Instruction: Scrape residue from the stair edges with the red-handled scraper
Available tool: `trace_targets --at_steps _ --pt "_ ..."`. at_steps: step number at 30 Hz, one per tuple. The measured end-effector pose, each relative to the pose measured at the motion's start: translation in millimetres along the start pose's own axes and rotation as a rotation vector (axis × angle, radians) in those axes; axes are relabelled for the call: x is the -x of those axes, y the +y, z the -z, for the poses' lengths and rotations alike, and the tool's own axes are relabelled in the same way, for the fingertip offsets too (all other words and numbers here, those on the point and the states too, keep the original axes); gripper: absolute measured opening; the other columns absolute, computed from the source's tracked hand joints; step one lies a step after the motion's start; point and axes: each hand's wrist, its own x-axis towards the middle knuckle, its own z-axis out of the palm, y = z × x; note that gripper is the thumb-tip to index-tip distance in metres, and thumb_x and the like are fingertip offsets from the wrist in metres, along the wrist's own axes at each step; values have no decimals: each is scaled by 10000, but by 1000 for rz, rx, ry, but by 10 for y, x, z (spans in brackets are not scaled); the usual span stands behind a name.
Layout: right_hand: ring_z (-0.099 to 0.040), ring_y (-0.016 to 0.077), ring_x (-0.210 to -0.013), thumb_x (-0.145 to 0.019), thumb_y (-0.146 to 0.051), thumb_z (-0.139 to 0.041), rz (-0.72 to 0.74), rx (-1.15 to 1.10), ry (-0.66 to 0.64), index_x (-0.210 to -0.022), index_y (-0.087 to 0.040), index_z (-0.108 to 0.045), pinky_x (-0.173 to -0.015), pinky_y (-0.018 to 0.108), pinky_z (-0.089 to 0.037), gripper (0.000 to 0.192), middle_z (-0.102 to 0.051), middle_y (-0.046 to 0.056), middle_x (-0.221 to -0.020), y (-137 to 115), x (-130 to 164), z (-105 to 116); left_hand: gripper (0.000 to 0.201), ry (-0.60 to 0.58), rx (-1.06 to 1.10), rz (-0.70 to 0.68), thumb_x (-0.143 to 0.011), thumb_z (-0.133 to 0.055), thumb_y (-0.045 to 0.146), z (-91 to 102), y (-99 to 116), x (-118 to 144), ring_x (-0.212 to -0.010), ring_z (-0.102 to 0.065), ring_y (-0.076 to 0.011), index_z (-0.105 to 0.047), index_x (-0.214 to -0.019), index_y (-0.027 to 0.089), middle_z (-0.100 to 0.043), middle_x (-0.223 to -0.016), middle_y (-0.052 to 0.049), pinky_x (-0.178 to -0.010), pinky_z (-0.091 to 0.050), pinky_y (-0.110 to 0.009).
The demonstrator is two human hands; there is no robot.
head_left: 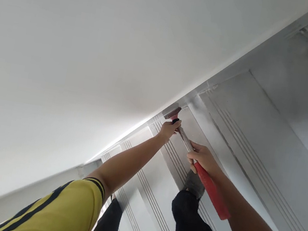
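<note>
While the right hand point(204, 158) grips it, the hammer point(193, 161) reaches the left hand point(168, 129).

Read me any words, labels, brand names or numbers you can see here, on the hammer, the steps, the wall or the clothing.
None: no readable text anywhere.
Hammer, held in the right hand: red grip plain, no brand visible.
Yellow sleeve: only dark stripes.
Steps and wall: unmarked.
</note>
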Motion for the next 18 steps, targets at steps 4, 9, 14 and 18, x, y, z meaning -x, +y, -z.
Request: trace_targets --at_steps 4,9,14,18 --pt "-438 86 -297 -627 -200 -505 -42 -36 -21 -906 -177 -558 -306 196 -276 286 -461 -75 -476 -22 -89 33 338 42 -24 28 -610 -709 460 -15 21 -24 -573 -568 -140 -632 -620 130 -628 -606 -65 -559 -397 -267" --pt "-432 84 -293 -620 -195 -509 -54 -57 -44 -947 -174 -563 -307 197 -274 332 -459 -79 -471 -38 -84 47 351 62 -11 25 -615 -699 479 0 4 15 -587 -569 -134 -636 -644 134 -646 -656 -67 -582 -407 -269" --pt "-457 87 -315 -633 -191 -502 -56 -53 -76 -929 -166 -573 -323 194 -301 304 -482 -62 -481 -118 -31 33 386 65 11 40 -582 -717 504 35 8 50 -623 -586 -142 -648 -669 134 -663 -697 -79 -585 -412 -262" --pt "-447 92 -296 -611 -186 -500 -95 -43 -82 -951 -168 -570 -304 192 -279 347 -474 -69 -461 -65 -127 -24 377 115 28 76 -593 -709 492 79 -81 20 -593 -573 -134 -623 -651 129 -652 -686 -83 -578 -418 -264"
